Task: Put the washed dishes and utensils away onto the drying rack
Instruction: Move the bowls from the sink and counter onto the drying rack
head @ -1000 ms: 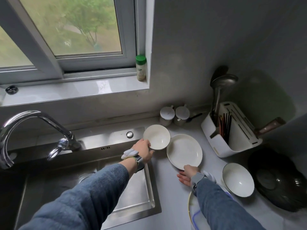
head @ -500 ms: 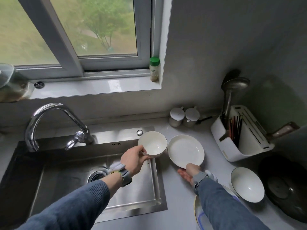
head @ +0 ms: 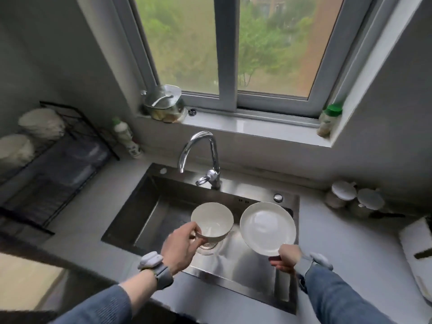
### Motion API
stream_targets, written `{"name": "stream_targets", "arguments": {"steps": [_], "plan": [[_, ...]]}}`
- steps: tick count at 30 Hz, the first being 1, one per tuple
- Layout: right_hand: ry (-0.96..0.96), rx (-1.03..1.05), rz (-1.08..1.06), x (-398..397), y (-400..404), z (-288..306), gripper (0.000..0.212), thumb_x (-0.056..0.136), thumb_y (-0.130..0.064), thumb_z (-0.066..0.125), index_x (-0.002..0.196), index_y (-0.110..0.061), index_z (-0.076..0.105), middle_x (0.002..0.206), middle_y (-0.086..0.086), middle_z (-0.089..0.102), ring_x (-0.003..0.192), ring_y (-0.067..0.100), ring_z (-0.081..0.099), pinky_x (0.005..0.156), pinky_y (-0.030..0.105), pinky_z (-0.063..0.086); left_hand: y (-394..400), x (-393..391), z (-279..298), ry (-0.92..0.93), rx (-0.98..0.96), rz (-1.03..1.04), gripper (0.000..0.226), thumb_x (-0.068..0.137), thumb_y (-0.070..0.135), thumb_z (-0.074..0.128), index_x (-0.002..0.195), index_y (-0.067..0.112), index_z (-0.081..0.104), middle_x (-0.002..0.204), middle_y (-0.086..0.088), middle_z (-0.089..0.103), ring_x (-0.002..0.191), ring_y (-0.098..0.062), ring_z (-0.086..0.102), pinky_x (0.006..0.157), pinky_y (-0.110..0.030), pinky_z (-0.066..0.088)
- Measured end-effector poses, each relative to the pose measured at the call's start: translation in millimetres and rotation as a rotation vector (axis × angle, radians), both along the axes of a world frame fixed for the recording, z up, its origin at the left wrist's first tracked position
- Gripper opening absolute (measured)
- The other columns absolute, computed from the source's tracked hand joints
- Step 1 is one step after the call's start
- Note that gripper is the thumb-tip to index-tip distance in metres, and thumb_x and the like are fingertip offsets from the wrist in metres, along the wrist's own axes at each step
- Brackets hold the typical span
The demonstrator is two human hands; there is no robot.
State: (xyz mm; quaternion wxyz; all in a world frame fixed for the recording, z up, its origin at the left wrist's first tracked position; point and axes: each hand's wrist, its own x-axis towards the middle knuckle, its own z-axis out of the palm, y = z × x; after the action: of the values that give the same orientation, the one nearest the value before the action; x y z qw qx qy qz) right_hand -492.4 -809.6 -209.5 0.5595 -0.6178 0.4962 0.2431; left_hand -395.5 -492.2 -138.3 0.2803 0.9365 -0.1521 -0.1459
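Observation:
My left hand grips a white bowl by its near rim, holding it upright above the steel sink. My right hand holds a white plate by its near edge, tilted up beside the bowl over the sink's right side. A black wire drying rack stands on the counter at the far left, blurred, with two white bowls on its upper tier.
A chrome tap rises behind the sink. A steel pot and a green-capped jar sit on the windowsill. A soap bottle stands beside the rack. Two lidded jars and a white holder are at right.
Both hands have carried the bowl and the plate leftward from the right counter to above the sink. The view has swung left, bringing the drying rack into sight.

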Motion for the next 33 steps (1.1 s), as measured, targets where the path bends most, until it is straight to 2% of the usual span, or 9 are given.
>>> {"name": "stream_targets", "arguments": {"steps": [7, 11, 14, 16, 19, 22, 25, 29, 33], "plan": [[0.028, 0.032, 0.224, 55, 80, 21, 0.032, 0.101, -0.003, 0.034, 0.098, 0.011, 0.063, 0.069, 0.016, 0.074, 0.042, 0.017, 0.068, 0.033, 0.019, 0.045, 90, -5, 29, -0.074, -0.043, 0.192, 0.019, 0.089, 0.044, 0.073, 0.091, 0.038, 0.056, 0.088, 0.021, 0.07, 0.082, -0.002, 0.066, 0.075, -0.038, 0.058], [-0.077, 0.024, 0.315, 80, 137, 45, 0.019, 0.101, -0.007, 0.04, 0.11, -0.004, 0.056, 0.086, 0.014, 0.069, 0.046, 0.012, 0.067, 0.04, 0.02, 0.05, 143, 1, 45, -0.137, -0.009, 0.257, 0.017, 0.091, 0.048, 0.068, 0.094, 0.037, 0.056, 0.088, 0.023, 0.069, 0.08, -0.002, 0.065, 0.071, -0.038, 0.059], [-0.115, 0.046, 0.35, 89, 166, 58, 0.029, 0.098, -0.002, 0.037, 0.112, 0.006, 0.061, 0.088, 0.019, 0.072, 0.043, 0.016, 0.065, 0.039, 0.019, 0.048, 168, 6, 59, -0.17, -0.021, 0.279, 0.017, 0.09, 0.046, 0.071, 0.093, 0.037, 0.057, 0.085, 0.021, 0.071, 0.079, -0.001, 0.067, 0.069, -0.036, 0.059], [-0.148, 0.073, 0.335, 95, 188, 69, 0.033, 0.092, 0.004, 0.031, 0.105, 0.01, 0.061, 0.09, 0.029, 0.073, 0.04, 0.021, 0.064, 0.038, 0.019, 0.045, 188, 11, 66, -0.184, -0.041, 0.295, 0.018, 0.09, 0.039, 0.075, 0.091, 0.037, 0.057, 0.084, 0.022, 0.072, 0.077, -0.001, 0.068, 0.067, -0.031, 0.059], [-0.212, 0.072, 0.3, 109, 225, 79, 0.038, 0.091, 0.006, 0.028, 0.115, 0.012, 0.056, 0.08, 0.031, 0.069, 0.041, 0.026, 0.064, 0.037, 0.02, 0.044, 222, 22, 77, -0.185, -0.061, 0.296, 0.019, 0.091, 0.032, 0.076, 0.091, 0.036, 0.057, 0.081, 0.024, 0.07, 0.07, 0.001, 0.067, 0.058, -0.017, 0.053], [-0.226, 0.051, 0.287, 119, 254, 87, 0.028, 0.092, 0.009, 0.027, 0.101, 0.013, 0.054, 0.072, 0.03, 0.066, 0.04, 0.029, 0.062, 0.034, 0.022, 0.043, 248, 30, 88, -0.181, -0.097, 0.276, 0.017, 0.091, 0.034, 0.075, 0.092, 0.037, 0.058, 0.089, 0.03, 0.064, 0.083, 0.01, 0.063, 0.061, -0.011, 0.053], [-0.205, 0.021, 0.312, 129, 283, 94, 0.022, 0.092, 0.009, 0.028, 0.087, 0.008, 0.049, 0.069, 0.029, 0.065, 0.043, 0.03, 0.062, 0.033, 0.021, 0.039, 275, 42, 96, -0.173, -0.137, 0.249, 0.017, 0.088, 0.045, 0.073, 0.094, 0.036, 0.059, 0.091, 0.032, 0.064, 0.089, 0.01, 0.064, 0.068, -0.02, 0.061], [-0.175, -0.001, 0.413, 157, 333, 91, 0.017, 0.095, -0.003, 0.042, 0.091, 0.0, 0.057, 0.08, 0.015, 0.073, 0.068, 0.026, 0.07, 0.053, 0.03, 0.052, 325, 59, 110, -0.187, -0.212, 0.268, 0.029, 0.083, 0.059, 0.069, 0.096, 0.034, 0.061, 0.094, 0.025, 0.071, 0.091, 0.013, 0.067, 0.071, -0.026, 0.063], [-0.229, 0.038, 0.349, 176, 374, 96, 0.027, 0.087, 0.003, 0.031, 0.096, 0.009, 0.056, 0.078, 0.026, 0.074, 0.063, 0.033, 0.07, 0.04, 0.024, 0.046, 359, 81, 123, -0.23, -0.24, 0.289, 0.025, 0.086, 0.053, 0.074, 0.094, 0.035, 0.06, 0.095, 0.024, 0.072, 0.094, 0.008, 0.067, 0.076, -0.037, 0.063]]}}
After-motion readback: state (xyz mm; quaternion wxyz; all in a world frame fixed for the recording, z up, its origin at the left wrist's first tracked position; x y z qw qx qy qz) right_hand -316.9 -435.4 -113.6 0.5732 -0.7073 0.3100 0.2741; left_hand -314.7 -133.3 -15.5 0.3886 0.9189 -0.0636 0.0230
